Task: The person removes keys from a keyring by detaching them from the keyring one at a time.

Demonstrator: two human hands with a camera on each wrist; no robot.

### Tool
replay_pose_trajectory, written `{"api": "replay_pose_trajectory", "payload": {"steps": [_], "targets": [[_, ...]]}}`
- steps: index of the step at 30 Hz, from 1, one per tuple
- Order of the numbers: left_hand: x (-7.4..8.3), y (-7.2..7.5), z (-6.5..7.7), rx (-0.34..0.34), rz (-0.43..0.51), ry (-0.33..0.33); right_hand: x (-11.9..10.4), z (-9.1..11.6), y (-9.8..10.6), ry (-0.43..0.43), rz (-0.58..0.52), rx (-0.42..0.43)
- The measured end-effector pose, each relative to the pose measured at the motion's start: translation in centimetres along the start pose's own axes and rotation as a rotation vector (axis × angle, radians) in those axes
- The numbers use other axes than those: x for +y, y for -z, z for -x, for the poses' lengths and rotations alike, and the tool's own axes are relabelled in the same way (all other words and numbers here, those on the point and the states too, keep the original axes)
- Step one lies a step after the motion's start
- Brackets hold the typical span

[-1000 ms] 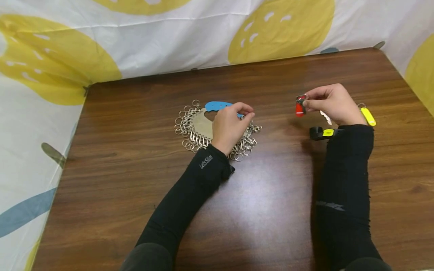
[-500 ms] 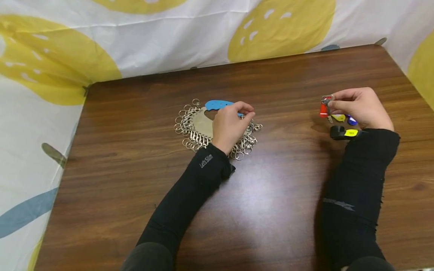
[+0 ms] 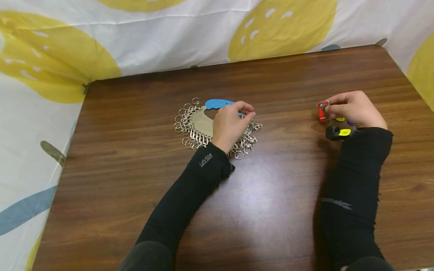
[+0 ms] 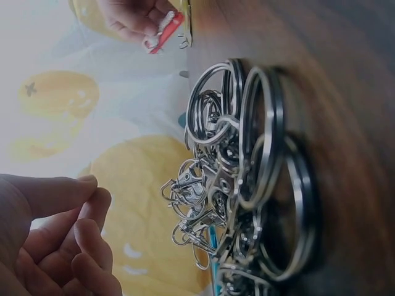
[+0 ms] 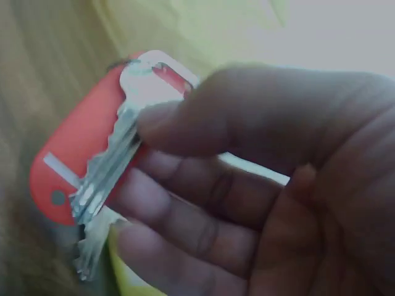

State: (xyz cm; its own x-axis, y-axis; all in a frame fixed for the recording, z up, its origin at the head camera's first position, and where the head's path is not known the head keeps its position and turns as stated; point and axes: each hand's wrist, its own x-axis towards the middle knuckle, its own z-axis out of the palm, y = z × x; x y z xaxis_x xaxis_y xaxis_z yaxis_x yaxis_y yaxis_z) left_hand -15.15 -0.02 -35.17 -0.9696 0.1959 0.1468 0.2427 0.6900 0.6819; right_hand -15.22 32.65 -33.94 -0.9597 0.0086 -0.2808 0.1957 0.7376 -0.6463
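In the head view my right hand [image 3: 357,109] pinches a silver key [image 5: 108,166] and a red key tag [image 3: 321,114] by their ring end, at the right of the table. The right wrist view shows the thumb pressed on the key's head, with the toothed blade across the tag [image 5: 68,145]. My left hand [image 3: 231,124] hovers over a metal plate [image 3: 202,125] fringed with clips and split rings [image 4: 265,135]. Its thumb and index tips meet and the other fingers curl loosely, with nothing visible between them. The hand partly hides the plate and its blue handle [image 3: 217,104].
Below the right hand lie a yellow tag [image 3: 340,119] and a blue tag [image 3: 350,123], mostly covered by the hand. A wrist camera strap [image 3: 339,132] juts out under the right wrist. Lemon-print cloth [image 3: 190,41] hangs behind the brown wooden table [image 3: 118,180].
My right hand, with the key and red tag, moved right, then slightly lower and back left in the last half second. My left hand has stayed in place.
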Motion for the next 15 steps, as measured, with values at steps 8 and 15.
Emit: {"api": "replay_pose_trajectory", "payload": {"steps": [8, 15], "targets": [[0.1, -0.1, 0.0, -0.013, 0.001, 0.003, -0.1, -1.0, -0.8, -0.052, 0.088, -0.009], [0.2, -0.1, 0.0, -0.019, -0.008, -0.005, 0.4, -1.6, -1.2, -0.064, 0.003, -0.041]]}}
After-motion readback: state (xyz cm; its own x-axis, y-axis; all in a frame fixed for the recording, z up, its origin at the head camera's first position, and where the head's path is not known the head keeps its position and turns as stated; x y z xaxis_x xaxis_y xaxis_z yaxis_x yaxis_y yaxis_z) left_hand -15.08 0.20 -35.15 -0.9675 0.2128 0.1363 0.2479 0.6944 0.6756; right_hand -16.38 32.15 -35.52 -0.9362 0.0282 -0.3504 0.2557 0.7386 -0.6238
